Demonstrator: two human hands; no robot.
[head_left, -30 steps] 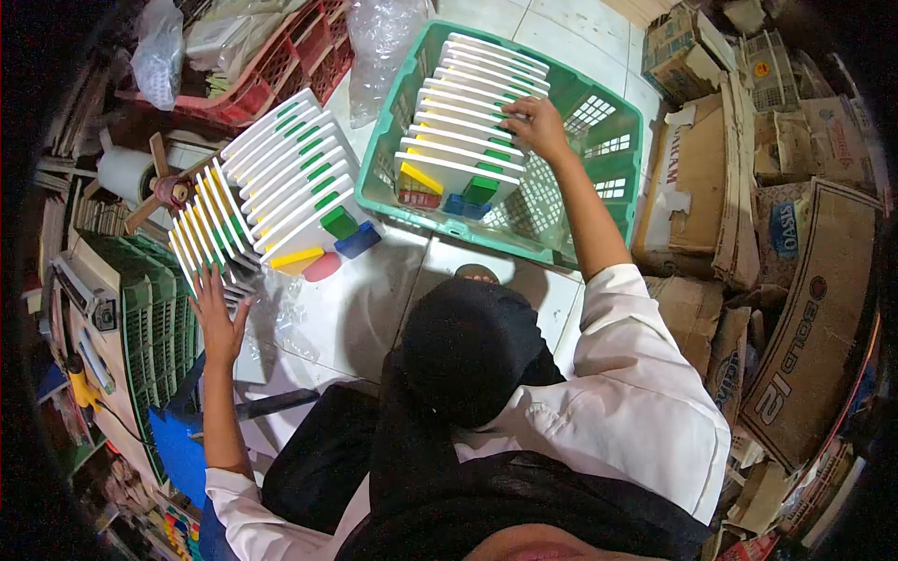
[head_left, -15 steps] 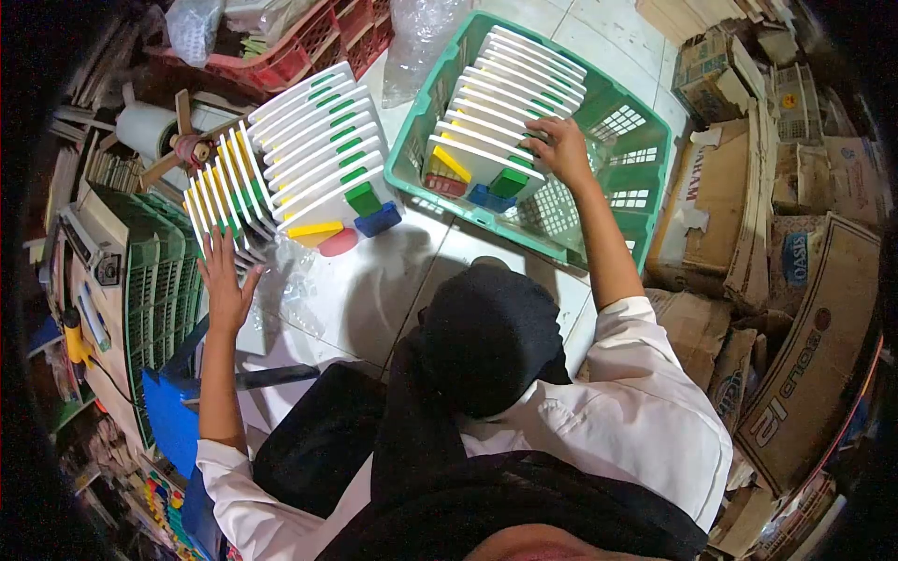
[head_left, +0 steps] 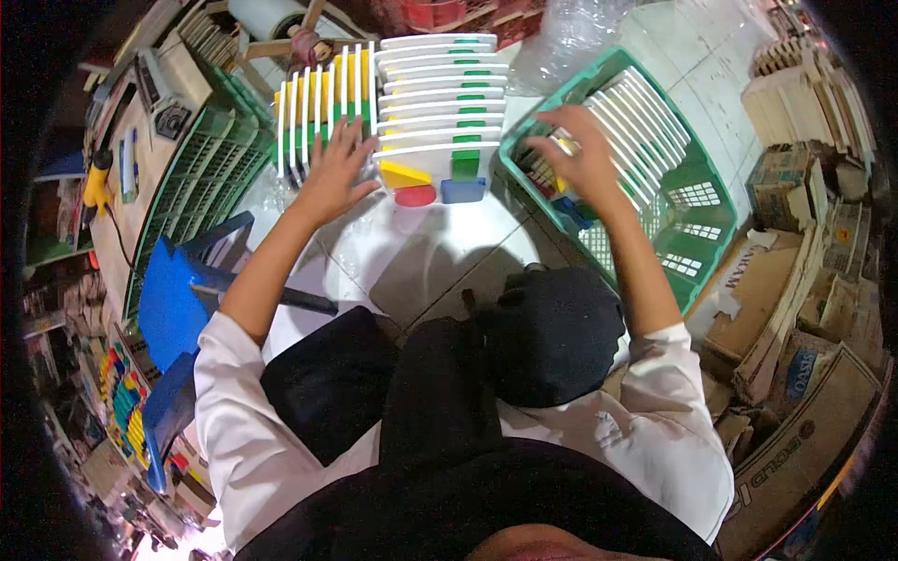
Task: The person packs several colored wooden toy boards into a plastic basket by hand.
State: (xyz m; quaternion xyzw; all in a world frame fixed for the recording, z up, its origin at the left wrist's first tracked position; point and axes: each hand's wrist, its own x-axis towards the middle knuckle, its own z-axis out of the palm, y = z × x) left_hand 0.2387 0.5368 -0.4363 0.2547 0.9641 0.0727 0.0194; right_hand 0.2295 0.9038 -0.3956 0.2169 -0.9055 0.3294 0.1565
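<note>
My left hand [head_left: 337, 176] has its fingers spread at the near edge of a row of upright white boards with yellow and green pieces [head_left: 323, 98]. Right beside that row is a stack of white boards [head_left: 440, 103], whose front board bears yellow, green, red and blue blocks. Over the left part of a green plastic basket [head_left: 697, 280], my right hand [head_left: 578, 154] hovers with its fingers apart and nothing visible in them. More white boards [head_left: 641, 126] stand in a row inside the basket, partly hidden by that hand.
A blue stool [head_left: 173, 309] stands at the left, near green crates [head_left: 192, 178] and a yellow tool [head_left: 96, 187]. Cardboard boxes [head_left: 758, 280] line the right side. Clear plastic wrap [head_left: 571, 42] and a red crate [head_left: 430, 14] are at the back.
The view has turned left, so the boards and basket appear farther right. My right hand has come off the basket's boards toward the basket's left side. My left hand is still beside the left row.
</note>
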